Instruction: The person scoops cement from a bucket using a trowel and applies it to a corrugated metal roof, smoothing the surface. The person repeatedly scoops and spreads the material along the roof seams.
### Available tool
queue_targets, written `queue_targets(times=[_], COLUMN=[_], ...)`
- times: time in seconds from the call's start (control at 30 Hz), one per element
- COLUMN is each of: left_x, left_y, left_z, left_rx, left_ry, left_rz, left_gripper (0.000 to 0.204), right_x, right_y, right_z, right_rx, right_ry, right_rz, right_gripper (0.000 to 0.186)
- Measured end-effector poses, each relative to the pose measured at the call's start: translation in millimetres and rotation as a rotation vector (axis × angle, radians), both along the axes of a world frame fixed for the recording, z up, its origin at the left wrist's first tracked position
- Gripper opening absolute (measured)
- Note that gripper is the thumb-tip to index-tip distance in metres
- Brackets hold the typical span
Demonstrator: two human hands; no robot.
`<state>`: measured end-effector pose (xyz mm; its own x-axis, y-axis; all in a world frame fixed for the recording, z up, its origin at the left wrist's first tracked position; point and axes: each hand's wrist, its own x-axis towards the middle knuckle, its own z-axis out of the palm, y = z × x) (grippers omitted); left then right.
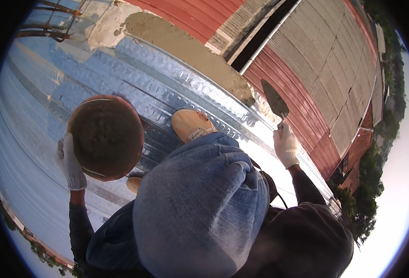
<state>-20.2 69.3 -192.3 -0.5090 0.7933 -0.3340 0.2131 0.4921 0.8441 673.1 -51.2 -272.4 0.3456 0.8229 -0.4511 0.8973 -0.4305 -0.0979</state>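
My left hand (pixel 70 162), in a white knit glove, is closed against the left rim of a reddish bucket (pixel 140 132). Grey wet mortar (pixel 103 136) fills much of the bucket, and a thin wire handle lies along its rim. On the right, my gloved right hand (pixel 286 146) is wrapped round the handle of a pointed trowel (pixel 275 99). Its dark, mortar-stained blade points away from me, just beyond the end of a strip of wet mortar (pixel 186 53). That strip runs along the edge of the metal decking (pixel 135 69).
My tan shoe (pixel 193 125) stands on the ribbed decking between the bucket and the mortar strip. Bent rusty rebar (pixel 47 32) sticks out at the far left. Beyond the edge are red metal roofs (pixel 301 106), a grey tiled roof (pixel 325 55) and a white pipe (pixel 269 37).
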Motion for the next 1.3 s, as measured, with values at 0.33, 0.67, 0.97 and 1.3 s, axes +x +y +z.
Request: queue_targets(times=[0.33, 0.67, 0.97, 1.3], left_x=[-6.9, 5.7, 11.4, 34.7], left_y=[-10.1, -6.3, -17.8, -4.6], left_z=[-0.1, 4.4, 6.1, 22.4], left_rx=[-0.016, 0.003, -0.013, -0.101], left_ry=[-0.006, 0.003, 0.034, 0.194], left_rz=[0.012, 0.008, 0.073, -0.060], left_gripper=[0.029, 0.030, 0.030, 0.053], right_x=[17.5, 79.3, 95.2, -152.6], right_y=[88.8, 59.5, 27.6, 148.9], right_z=[-13.2, -18.9, -2.0, 32.3], right_rx=[-0.256, -0.380, -0.257, 0.143], right_ry=[0.295, 0.177, 0.105, 0.509], right_rz=[0.206, 0.325, 0.264, 0.692], right_gripper=[0.051, 0.053, 0.042, 0.026])
